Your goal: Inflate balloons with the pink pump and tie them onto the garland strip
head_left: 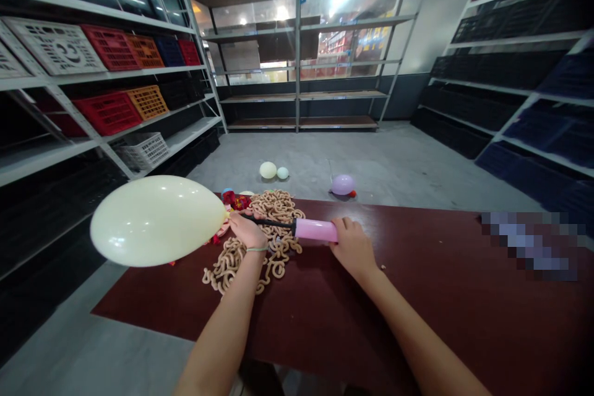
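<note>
A large pale yellow balloon [155,221], well inflated, points left with its neck at my left hand [248,230]. My left fingers are closed round the balloon's neck and the black nozzle end of a hand balloon pump [316,230]. The pump's pink barrel lies level, pulled out along its black shaft. My right hand [353,246] grips the barrel's right end. Beneath and behind my left hand, a heap of tan, curly rope-like pieces [276,207] lies on the dark red table [325,309]. Red and blue crumpled items [239,201] sit beside the heap, partly hidden.
On the floor beyond the table lie a pale yellow balloon [268,170], a small pale green balloon [283,172] and a purple balloon [343,184]. Shelves with coloured crates [109,112] stand left, a metal rack [297,62] behind, dark bins [492,74] right. A blurred patch covers the table's right.
</note>
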The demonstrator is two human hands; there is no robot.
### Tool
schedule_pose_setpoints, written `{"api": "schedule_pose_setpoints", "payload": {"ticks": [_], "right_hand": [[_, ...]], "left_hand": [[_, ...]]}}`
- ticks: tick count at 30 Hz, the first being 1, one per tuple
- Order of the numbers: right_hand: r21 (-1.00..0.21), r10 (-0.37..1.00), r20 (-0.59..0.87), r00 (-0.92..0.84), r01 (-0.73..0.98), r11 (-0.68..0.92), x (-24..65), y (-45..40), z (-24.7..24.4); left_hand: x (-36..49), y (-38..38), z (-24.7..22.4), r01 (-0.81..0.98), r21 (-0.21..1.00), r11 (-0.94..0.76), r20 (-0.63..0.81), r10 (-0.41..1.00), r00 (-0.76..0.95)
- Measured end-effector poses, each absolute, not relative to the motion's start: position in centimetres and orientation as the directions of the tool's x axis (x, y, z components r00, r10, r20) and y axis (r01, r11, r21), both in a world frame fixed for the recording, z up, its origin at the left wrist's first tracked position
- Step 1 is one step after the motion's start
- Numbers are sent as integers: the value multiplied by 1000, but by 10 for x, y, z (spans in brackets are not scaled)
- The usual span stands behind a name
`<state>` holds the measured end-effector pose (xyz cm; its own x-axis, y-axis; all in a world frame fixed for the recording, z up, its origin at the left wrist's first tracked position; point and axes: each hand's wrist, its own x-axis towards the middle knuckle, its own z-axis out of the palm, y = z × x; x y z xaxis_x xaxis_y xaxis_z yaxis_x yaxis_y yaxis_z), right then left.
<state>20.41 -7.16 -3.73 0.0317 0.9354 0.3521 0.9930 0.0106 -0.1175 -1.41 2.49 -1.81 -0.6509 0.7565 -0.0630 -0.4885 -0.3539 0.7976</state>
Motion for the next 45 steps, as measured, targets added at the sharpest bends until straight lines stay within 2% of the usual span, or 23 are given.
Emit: {"api": "schedule_pose_setpoints", "payload": {"ticks": [6,13,16,21,28,32,39,45], "right_hand": [[-116,927,353,-123,978,174,180,-80,-42],[-101,838,442,-321,910,402,192,-77,-41],[-107,840,428,-332,905,412,195,-76,-38],[-57,846,415,-334,919,391,216,-72,-33],[-63,837,354,-418,882,468,235,-66,-37],[-89,806,345,-481,838,539,233,-66,-39],[-202,824,349,-446,823,531,230,-70,-33],[-294,829,336,-447,786,543,228,-71,-31]], "left_hand": [[8,13,-25,-491,807,-328,-5,828,-560],[7,13,-24,-525,801,-287,-41,849,-527],[-2,16,-21,-523,805,-281,-44,850,-524],[-34,30,-11,-480,815,-326,-72,764,-641],[-59,44,-11,-399,880,-257,-49,786,-616],[-56,40,-12,-384,883,-268,37,857,-514],[-37,32,-18,-263,940,-219,139,947,-290],[-22,25,-26,-17,975,-223,220,971,-93]]}}
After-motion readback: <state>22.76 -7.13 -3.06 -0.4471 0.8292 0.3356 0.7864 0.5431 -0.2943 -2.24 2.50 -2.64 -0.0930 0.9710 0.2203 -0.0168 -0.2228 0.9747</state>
